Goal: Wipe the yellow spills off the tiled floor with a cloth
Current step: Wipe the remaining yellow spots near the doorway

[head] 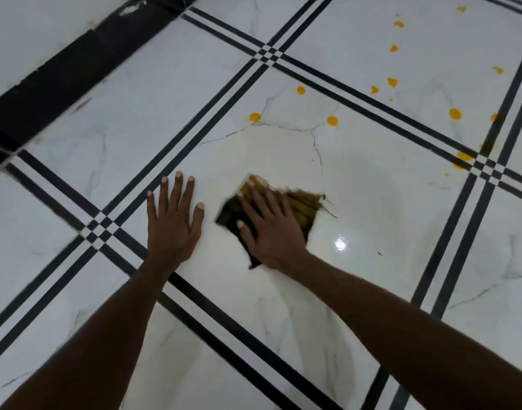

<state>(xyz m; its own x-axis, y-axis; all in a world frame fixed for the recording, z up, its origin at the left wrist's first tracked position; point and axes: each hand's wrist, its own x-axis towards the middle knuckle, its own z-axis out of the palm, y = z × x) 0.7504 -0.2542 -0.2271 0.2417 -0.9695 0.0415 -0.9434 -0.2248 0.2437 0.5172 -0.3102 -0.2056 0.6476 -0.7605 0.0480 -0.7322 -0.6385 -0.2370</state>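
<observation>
Two hands flat on a white tiled floor, one pressing a cloth.

The right hand (270, 229) lies with straight, spread fingers (255, 202) on a dark, yellow-stained cloth (302, 207), which sticks out past the fingertips and to their right. The left hand (172, 221) rests palm-down on the bare tiled floor (386, 202), fingers spread, just beside the cloth's left corner but apart from it. Yellow spills (332, 121) dot the tiles beyond the fingertips of both hands, the nearest three in a loose row, more scattered farther off to the right, some on the black stripes (465, 157). A black skirting band (55, 84) runs far beyond the left fingers.
</observation>
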